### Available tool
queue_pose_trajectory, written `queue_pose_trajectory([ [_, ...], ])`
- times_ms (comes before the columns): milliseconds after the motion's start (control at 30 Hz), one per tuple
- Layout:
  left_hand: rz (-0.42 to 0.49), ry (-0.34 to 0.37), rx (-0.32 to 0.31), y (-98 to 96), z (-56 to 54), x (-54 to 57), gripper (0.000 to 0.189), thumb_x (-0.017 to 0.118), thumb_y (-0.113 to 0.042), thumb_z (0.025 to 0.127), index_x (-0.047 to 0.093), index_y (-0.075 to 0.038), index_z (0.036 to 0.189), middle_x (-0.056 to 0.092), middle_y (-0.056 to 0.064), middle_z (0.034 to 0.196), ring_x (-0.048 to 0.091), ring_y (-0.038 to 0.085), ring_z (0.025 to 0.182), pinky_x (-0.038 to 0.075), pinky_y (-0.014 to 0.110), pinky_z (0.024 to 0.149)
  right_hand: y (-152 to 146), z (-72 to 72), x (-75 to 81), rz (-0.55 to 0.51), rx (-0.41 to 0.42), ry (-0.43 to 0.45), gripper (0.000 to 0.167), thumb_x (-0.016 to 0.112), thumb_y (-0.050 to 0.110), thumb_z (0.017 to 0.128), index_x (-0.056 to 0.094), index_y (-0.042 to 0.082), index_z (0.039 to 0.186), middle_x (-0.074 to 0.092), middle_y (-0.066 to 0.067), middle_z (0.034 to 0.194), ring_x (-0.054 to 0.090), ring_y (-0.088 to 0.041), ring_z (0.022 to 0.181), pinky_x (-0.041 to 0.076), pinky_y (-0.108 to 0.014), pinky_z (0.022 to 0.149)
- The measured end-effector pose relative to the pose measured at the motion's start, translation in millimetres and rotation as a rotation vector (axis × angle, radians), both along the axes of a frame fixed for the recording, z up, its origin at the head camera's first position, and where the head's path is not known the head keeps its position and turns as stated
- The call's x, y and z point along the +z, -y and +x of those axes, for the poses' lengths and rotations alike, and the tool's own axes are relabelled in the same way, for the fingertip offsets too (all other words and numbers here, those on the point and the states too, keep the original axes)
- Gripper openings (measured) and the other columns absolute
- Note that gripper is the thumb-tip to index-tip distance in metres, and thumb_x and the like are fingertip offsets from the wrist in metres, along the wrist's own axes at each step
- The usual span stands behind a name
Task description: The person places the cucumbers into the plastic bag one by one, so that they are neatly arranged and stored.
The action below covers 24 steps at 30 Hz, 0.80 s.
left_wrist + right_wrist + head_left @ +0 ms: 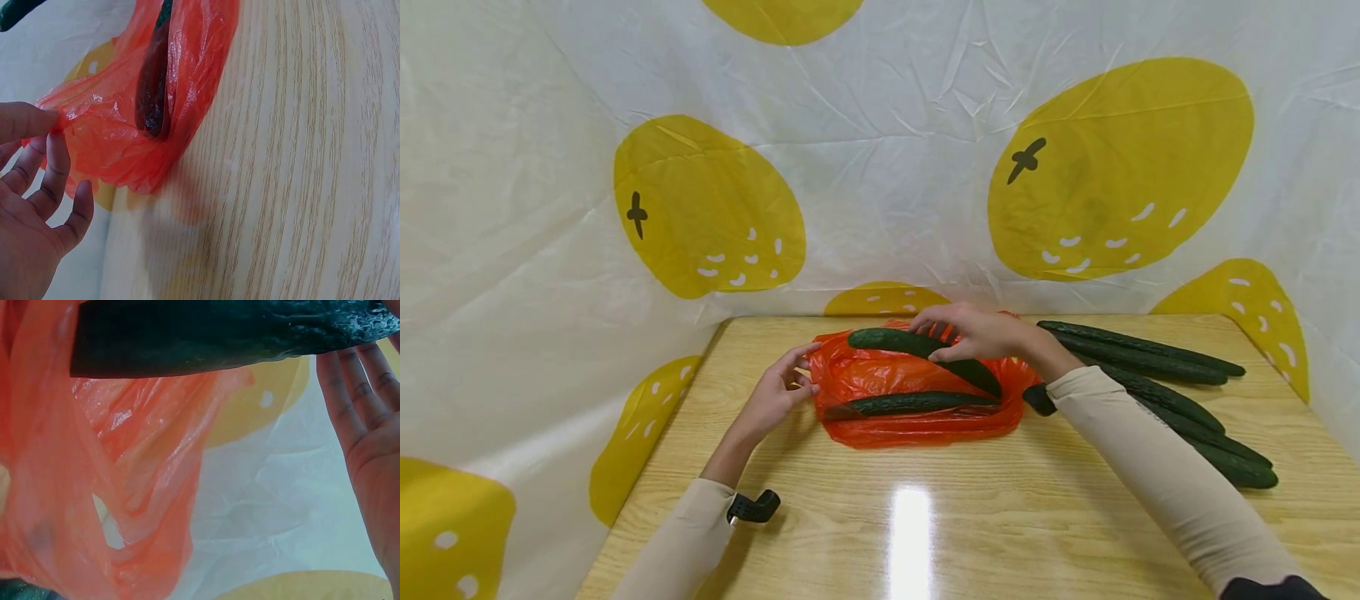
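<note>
A red plastic bag point(880, 379) lies spread on the table with one cucumber point(917, 404) inside along its near side. Above the bag, my right hand point(977, 333) holds a second cucumber point(887, 340) between thumb and fingers, its right end low against the bag. In the right wrist view that cucumber point(206, 337) runs past the bag's loose red plastic. My left hand point(775, 396) is at the bag's left edge. Thumb and forefinger of the left hand point(37, 194) pinch the plastic in the left wrist view, the other fingers loosely bent.
Several more cucumbers point(1150, 358) lie on the right side of the wooden table point(820, 517), partly behind my right forearm. A white cloth point(895, 208) printed with yellow fruit hangs behind the table. Each wrist carries a small black camera mount point(756, 506).
</note>
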<state>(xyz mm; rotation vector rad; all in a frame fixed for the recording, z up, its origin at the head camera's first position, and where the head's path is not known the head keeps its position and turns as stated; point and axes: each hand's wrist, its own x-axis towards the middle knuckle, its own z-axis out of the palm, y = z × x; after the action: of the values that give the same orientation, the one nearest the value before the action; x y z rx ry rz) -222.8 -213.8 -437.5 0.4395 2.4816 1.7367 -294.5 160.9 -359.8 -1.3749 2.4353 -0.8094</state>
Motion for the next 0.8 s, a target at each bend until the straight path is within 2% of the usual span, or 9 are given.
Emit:
queue_pose_trajectory([
  [233, 0.005, 0.022, -0.009, -0.1, 0.7, 3.2, 0.068, 0.061, 0.014, 0.092, 0.041, -0.005, 0.154, 0.05, 0.024, 0.118, 0.055, 0.033, 0.089, 0.053, 0.024, 0.071, 5.3, -1.0, -3.3, 0.032, 0.001, 0.027, 0.048, 0.07, 0.029, 0.097, 0.054, 0.022, 0.142, 0.059, 0.0, 0.137, 0.06, -0.019, 0.114, 0.052, -0.043, 0.094],
  [433, 0.025, 0.019, -0.021, -5.7, 12.2, 21.4, 0.065, 0.06, 0.015, 0.091, 0.041, 0.002, 0.152, 0.049, 0.028, 0.117, 0.055, 0.038, 0.089, 0.051, 0.021, 0.071, 13.5, -3.3, -7.2, 0.071, 0.005, 0.037, 0.048, 0.07, 0.03, 0.097, 0.054, 0.022, 0.142, 0.058, 0.003, 0.138, 0.058, -0.017, 0.117, 0.051, -0.042, 0.097],
  [567, 0.03, 0.017, -0.025, -7.0, 15.6, 25.6, 0.065, 0.06, 0.015, 0.091, 0.04, 0.002, 0.152, 0.049, 0.028, 0.118, 0.056, 0.038, 0.09, 0.052, 0.023, 0.072, 18.8, -4.3, -10.7, 0.089, 0.012, 0.052, 0.048, 0.069, 0.029, 0.098, 0.055, 0.021, 0.142, 0.057, 0.003, 0.139, 0.057, -0.017, 0.118, 0.05, -0.042, 0.098],
  [800, 0.02, 0.024, -0.019, -6.5, 15.4, 26.4, 0.065, 0.06, 0.014, 0.092, 0.041, 0.0, 0.152, 0.05, 0.027, 0.118, 0.055, 0.04, 0.091, 0.056, 0.041, 0.081, 28.5, -3.6, -16.5, 0.141, 0.013, 0.035, 0.047, 0.069, 0.027, 0.098, 0.055, 0.02, 0.142, 0.059, 0.001, 0.137, 0.056, -0.02, 0.123, 0.048, -0.045, 0.103],
])
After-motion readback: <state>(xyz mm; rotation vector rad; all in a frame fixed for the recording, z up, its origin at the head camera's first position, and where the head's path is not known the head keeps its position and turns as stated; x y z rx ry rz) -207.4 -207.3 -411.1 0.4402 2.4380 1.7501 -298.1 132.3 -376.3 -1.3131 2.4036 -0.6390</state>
